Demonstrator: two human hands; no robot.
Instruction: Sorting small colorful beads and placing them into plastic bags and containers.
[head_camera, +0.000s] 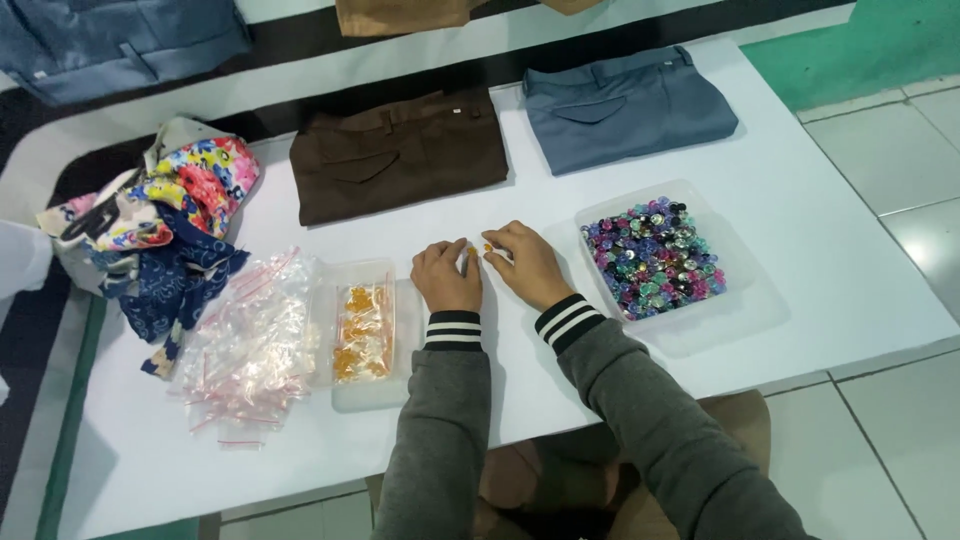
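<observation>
I see my left hand and right hand pinching small orange buttons between thumb and forefinger, low over the white tabletop. I judge one could slip and roll off, or scatter into the clear tray of mixed coloured buttons nearby.

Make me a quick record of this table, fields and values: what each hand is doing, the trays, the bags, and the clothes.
Left hand: on the white table, fingertips pinching a small orange piece
Right hand: beside it, pinching another orange piece
Right tray: clear, holds mixed coloured buttons
Left tray: clear, holds orange pieces in small bags
Empty bags: clear heap, left of that tray
Folded trousers: brown pair, grey-blue pair
Fabric scraps: patterned pile, far left
</observation>
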